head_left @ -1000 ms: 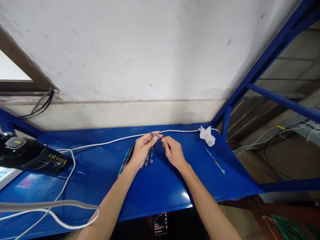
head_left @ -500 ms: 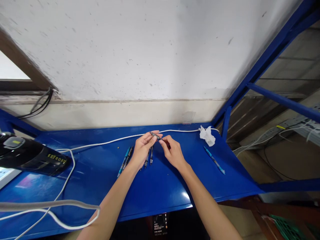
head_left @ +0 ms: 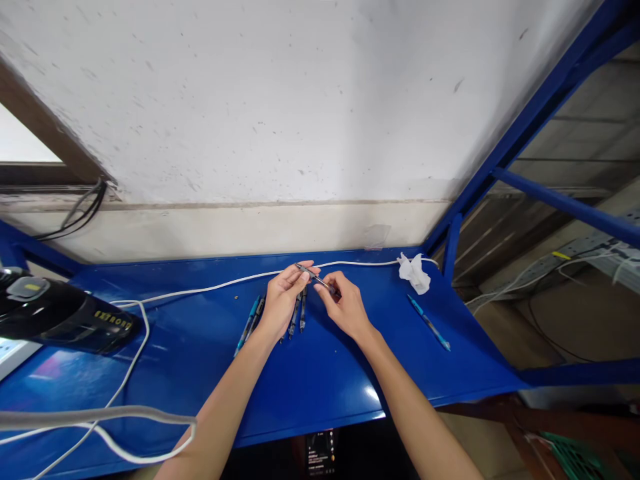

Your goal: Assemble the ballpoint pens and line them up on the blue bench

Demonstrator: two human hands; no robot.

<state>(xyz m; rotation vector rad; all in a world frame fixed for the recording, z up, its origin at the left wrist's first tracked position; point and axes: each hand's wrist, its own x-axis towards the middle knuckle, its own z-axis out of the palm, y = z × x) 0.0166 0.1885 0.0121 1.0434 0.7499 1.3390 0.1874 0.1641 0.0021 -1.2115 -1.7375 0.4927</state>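
Above the blue table (head_left: 320,380), a dark pen (head_left: 306,271) slants between my two hands. My left hand (head_left: 283,300) pinches its upper-left part between thumb and fingers. The lower-right end is in the fingers of my right hand (head_left: 347,303), partly hidden by them. A thin dark stretch of the pen shows between the hands; whether its parts are separated I cannot tell. Below and beside my left hand lie several dark pens (head_left: 303,317), some partly covered by it. A teal pen (head_left: 247,327) rests left of my left forearm.
Another teal pen (head_left: 429,323) lies to the right, with crumpled white tissue (head_left: 415,273) behind it. A white cable (head_left: 200,289) runs along the back. At the left are a black bottle (head_left: 65,313) and a looped cable. A lit phone (head_left: 321,453) is below the front edge.
My right hand has shifted slightly right and down, away from my left hand. More of the pen's thin dark length now shows between them.
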